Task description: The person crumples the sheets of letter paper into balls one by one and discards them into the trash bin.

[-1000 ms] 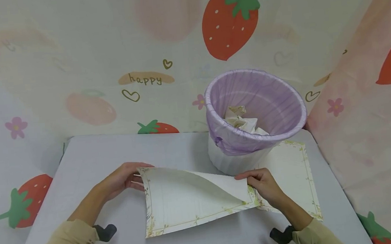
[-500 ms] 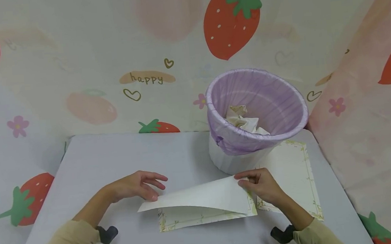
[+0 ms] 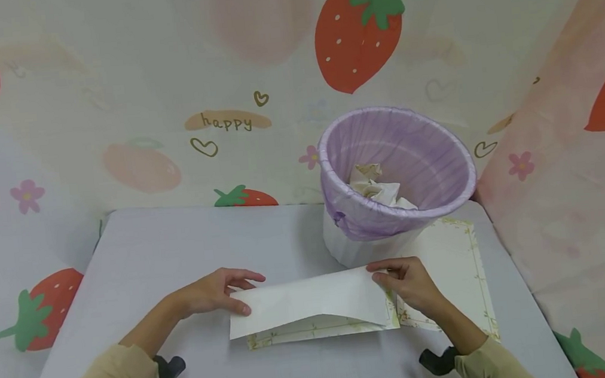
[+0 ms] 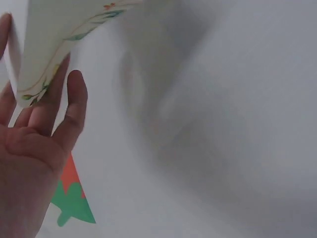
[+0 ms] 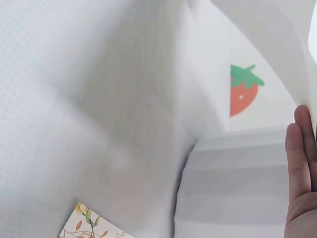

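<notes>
A sheet of paper (image 3: 307, 302) with a floral printed border is bent over on itself, its plain white back facing up and a strip of the border showing under the front edge. At its left end my left hand (image 3: 214, 293) holds it, thumb on the white face and fingers behind the fold. My right hand (image 3: 416, 287) pinches the upper right corner. In the left wrist view the folded corner lies between the thumb and fingers of the left hand (image 4: 37, 144). The right wrist view shows the right hand's fingers (image 5: 298, 163) against the curved paper (image 5: 277, 29).
A white bin (image 3: 362, 250) with a purple liner (image 3: 412, 143) stands behind the right hand, crumpled paper (image 3: 381, 193) inside. Another bordered sheet (image 3: 449, 266) lies on the white table (image 3: 177, 242) at the right, partly behind the bin. Strawberry-printed cloth (image 3: 136, 77) surrounds the table.
The paper's far edge has been brought over toward the front, hiding most of the printed side. My left hand moved forward and right along with it; the right hand stays at its corner.
</notes>
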Motion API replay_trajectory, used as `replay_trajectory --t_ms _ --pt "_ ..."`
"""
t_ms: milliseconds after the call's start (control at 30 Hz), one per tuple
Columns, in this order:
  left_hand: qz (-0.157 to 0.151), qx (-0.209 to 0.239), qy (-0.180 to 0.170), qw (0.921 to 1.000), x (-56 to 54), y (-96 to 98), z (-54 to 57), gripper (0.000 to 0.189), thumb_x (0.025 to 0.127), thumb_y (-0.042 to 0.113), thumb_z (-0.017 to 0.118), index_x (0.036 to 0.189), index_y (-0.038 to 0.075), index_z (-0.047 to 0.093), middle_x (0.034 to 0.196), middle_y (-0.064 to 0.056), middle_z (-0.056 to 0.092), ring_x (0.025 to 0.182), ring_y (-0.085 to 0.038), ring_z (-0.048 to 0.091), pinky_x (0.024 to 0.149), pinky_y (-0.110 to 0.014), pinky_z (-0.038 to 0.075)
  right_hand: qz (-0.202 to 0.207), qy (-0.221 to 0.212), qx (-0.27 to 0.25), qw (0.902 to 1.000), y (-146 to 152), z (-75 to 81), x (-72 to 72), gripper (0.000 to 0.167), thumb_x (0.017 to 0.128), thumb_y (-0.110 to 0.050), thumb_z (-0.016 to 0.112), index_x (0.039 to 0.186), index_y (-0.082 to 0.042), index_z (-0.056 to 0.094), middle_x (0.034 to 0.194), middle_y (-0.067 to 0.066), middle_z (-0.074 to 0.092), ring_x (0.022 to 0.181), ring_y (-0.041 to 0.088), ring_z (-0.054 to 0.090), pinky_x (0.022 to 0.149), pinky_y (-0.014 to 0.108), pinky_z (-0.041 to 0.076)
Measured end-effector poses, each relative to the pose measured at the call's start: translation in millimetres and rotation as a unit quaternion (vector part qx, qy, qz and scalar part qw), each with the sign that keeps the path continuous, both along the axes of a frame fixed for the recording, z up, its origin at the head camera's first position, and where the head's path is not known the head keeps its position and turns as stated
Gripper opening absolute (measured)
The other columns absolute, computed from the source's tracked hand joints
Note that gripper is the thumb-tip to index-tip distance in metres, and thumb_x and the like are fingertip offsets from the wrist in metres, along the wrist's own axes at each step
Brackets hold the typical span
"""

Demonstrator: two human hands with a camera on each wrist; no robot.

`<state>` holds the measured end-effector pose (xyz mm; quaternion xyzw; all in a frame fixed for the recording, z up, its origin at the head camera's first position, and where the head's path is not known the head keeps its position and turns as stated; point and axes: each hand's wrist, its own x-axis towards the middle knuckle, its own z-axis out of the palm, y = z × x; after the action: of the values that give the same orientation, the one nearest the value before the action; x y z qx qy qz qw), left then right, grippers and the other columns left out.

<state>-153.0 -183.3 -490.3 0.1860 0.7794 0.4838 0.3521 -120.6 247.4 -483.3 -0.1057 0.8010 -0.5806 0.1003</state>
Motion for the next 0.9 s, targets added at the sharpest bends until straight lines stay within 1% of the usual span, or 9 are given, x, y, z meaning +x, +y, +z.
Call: replay_trajectory --t_ms 67,167,300,367,433,567,633,767,900 --pt "0.014 0.002 0.024 0.9996 -0.9 0.9 -0.6 0.057 0.082 0.021 0.082 0.134 0.013 0.061 0.113 -0.005 0.068 0.097 -0.023 0.06 0.081 -0.034 0.048 -0.002 0.006 0.002 1.0 0.3 -0.8 -0.4 0.02 0.093 -0.005 0.068 0.11 0.004 0.073 0.059 0.007 0.058 0.046 0.004 0.036 0.045 0.02 0.035" --pt "0.047 0.005 0.055 0.9973 -2.1 1.5 -2.2 0.047 0.082 0.019 0.083 0.124 0.007 0.066 0.103 -0.006 0.07 0.086 -0.021 0.059 0.073 -0.029 0.048 -0.005 0.012 0.0 0.9999 0.3 -2.0 -1.2 0.018 0.093 -0.003 0.068 0.109 0.006 0.072 0.061 0.008 0.059 0.045 0.003 0.034 0.042 0.02 0.032" --pt "0.107 -0.002 0.087 0.9905 -1.6 2.6 -3.6 0.037 0.082 0.021 0.084 0.114 0.007 0.071 0.105 -0.005 0.07 0.09 -0.02 0.061 0.074 -0.029 0.051 -0.009 0.022 0.002 0.9997 -0.5 -3.5 -1.2 0.017 0.092 -0.001 0.067 0.107 0.006 0.072 0.061 0.005 0.059 0.044 0.003 0.033 0.039 0.02 0.031" --pt "0.133 0.001 0.088 0.9871 -1.3 3.5 -4.0 0.033 0.083 0.021 0.083 0.111 0.008 0.072 0.109 -0.006 0.069 0.091 -0.021 0.062 0.074 -0.03 0.054 -0.012 0.033 0.01 0.9993 -1.3 -4.4 -1.0 0.016 0.092 0.0 0.068 0.106 0.005 0.073 0.063 0.005 0.06 0.044 0.003 0.035 0.039 0.02 0.032" --pt "0.152 0.008 0.087 0.9845 -1.3 4.6 -3.9 0.028 0.084 0.019 0.081 0.108 0.008 0.072 0.11 -0.008 0.068 0.092 -0.022 0.063 0.074 -0.032 0.056 -0.015 0.051 0.025 0.9983 -2.2 -5.6 -0.8 0.015 0.092 -0.001 0.068 0.105 0.002 0.074 0.07 0.008 0.066 0.048 0.004 0.043 0.043 0.02 0.038" --pt "0.188 0.023 0.081 0.9787 -2.0 6.6 -2.2 0.022 0.086 0.014 0.079 0.106 0.008 0.073 0.11 -0.009 0.068 0.09 -0.023 0.065 0.07 -0.034 0.058 -0.02 0.094 0.053 0.994 -4.2 -6.2 0.3 0.013 0.091 -0.001 0.069 0.102 -0.003 0.076 0.094 0.01 0.074 0.065 0.009 0.063 0.058 0.023 0.053" --pt "0.203 0.029 0.078 0.9757 -2.3 7.1 -0.8 0.02 0.086 0.012 0.079 0.104 0.007 0.074 0.108 -0.009 0.069 0.088 -0.022 0.066 0.07 -0.035 0.058 -0.019 0.115 0.06 0.9914 -5.3 -5.7 1.0 0.014 0.09 0.0 0.069 0.101 -0.005 0.077 0.098 0.009 0.075 0.072 0.011 0.068 0.063 0.025 0.056" --pt "0.217 0.043 0.068 0.9727 -3.1 7.0 1.3 0.017 0.085 0.008 0.078 0.102 0.004 0.075 0.105 -0.01 0.071 0.084 -0.021 0.067 0.069 -0.034 0.058 0.003 0.186 0.094 0.978 -7.6 -5.2 0.7 0.017 0.088 0.007 0.069 0.098 -0.005 0.075 0.096 0.007 0.074 0.075 0.011 0.069 0.063 0.026 0.057" --pt "0.227 0.047 0.067 0.9704 -4.5 5.5 4.6 0.014 0.085 0.005 0.077 0.099 0.003 0.077 0.104 -0.01 0.071 0.084 -0.021 0.067 0.066 -0.029 0.057 0.046 0.271 0.143 0.9508 -11.3 -2.5 -0.5 0.021 0.084 0.01 0.072 0.098 -0.005 0.071 0.093 0.003 0.073 0.075 0.008 0.067 0.063 0.024 0.057"
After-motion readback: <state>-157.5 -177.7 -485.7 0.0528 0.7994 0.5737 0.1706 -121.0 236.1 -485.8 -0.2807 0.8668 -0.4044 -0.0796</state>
